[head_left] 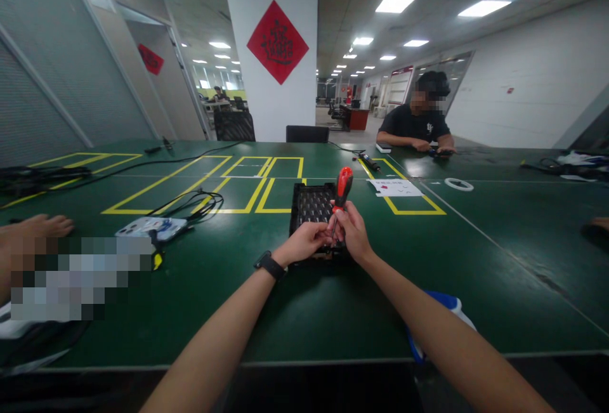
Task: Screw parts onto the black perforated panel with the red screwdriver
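Observation:
A screwdriver (344,186) with a red and black handle stands nearly upright in my right hand (354,230), handle end up. My right fingers are closed round it just below the handle. Close beside the thin shaft, the fingertips of my left hand (307,242) are pinched together at its lower end; whatever they hold is hidden. A black watch is on my left wrist. Under and behind both hands lies a black case (311,200) with rows of small metallic pieces, too small to name for sure. My hands cover its near right part.
Yellow tape outlines mark the green table (266,311). Cables and a phone-like device (152,228) lie left, near another person's hand (45,229). A paper sheet (396,188), a white ring (458,184) and a blue-white item (445,305) lie right. A person (419,121) sits across.

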A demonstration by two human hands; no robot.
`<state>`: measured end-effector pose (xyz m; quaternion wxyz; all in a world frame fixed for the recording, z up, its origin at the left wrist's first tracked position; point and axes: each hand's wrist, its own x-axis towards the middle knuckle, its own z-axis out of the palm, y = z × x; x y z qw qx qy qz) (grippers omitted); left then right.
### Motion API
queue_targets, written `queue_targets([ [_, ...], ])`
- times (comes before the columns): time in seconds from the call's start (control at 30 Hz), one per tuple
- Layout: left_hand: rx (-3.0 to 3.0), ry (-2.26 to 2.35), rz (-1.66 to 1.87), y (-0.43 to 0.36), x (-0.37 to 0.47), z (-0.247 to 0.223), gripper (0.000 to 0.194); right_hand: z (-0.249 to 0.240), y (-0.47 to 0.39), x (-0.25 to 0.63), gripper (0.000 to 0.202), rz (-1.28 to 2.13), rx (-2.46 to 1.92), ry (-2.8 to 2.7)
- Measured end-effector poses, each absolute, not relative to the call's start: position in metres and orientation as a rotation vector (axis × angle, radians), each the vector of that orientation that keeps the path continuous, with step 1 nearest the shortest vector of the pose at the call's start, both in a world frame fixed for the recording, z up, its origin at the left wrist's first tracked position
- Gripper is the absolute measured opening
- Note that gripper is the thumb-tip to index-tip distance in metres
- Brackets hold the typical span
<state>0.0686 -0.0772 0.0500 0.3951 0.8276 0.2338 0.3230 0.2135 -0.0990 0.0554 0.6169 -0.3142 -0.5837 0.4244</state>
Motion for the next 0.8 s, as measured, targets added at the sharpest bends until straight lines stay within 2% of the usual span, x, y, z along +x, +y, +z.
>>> queue_targets([
  [0.2, 2.066, 0.559, 0.782, -0.078, 0.0694, 0.0521, 0.017, 0.0555, -0.1016, 0.2127, 0.036, 0.982, -0.719, -1.327],
  [0.4, 2.122, 0.777, 0.874, -0.0767, 0.0704, 0.0483, 0.026, 0.0565, -0.1019, 0.2127, 0.028, 0.918, -0.711, -1.333],
  [0.8, 2.264, 0.745, 0.859, -0.0738, 0.0699, 0.046, 0.016, 0.0546, -0.097, 0.214, 0.031, 0.948, -0.733, -1.333],
])
